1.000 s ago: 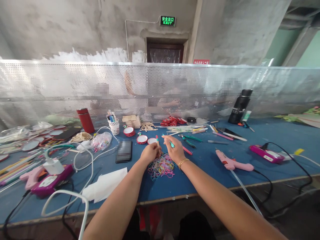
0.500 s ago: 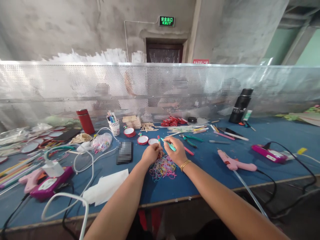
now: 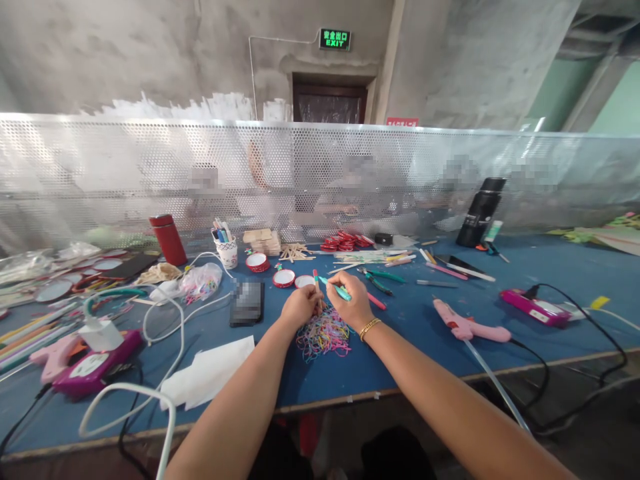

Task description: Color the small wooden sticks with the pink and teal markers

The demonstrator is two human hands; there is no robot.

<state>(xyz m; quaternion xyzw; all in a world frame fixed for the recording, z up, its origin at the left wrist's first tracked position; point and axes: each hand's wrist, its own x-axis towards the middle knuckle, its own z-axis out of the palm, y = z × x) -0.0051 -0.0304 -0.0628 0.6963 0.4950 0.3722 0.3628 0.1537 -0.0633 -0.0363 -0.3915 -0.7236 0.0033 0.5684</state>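
My left hand point(image 3: 301, 305) is closed around a narrow wooden craft stick point(image 3: 316, 281), which stands upright with a red and green coloured upper end. In my right hand point(image 3: 354, 303) is a teal marker pen point(image 3: 339, 289), its tip pointing left at the stick's coloured part. Whether tip and stick touch is too small to tell. Below both hands lies a tangled heap of multicoloured rubber strings point(image 3: 324, 335) on the blue table point(image 3: 395, 367). A pink marker point(image 3: 377, 301) rests just right of my right hand, partly hidden by it.
Green-handled pliers point(image 3: 383, 280) lie beyond my right hand. To the right is a pink glue gun point(image 3: 467, 325). A phone point(image 3: 247, 304), white paper point(image 3: 210, 373) and a looping white cable point(image 3: 173, 427) are on the left. Round red-rimmed tins point(image 3: 284, 279) stand ahead, before a perforated screen point(image 3: 320, 153).
Both hands keep their hold, with the pen still at the stick's upper end. The whole view has shifted slightly; nothing on the table has visibly been moved.
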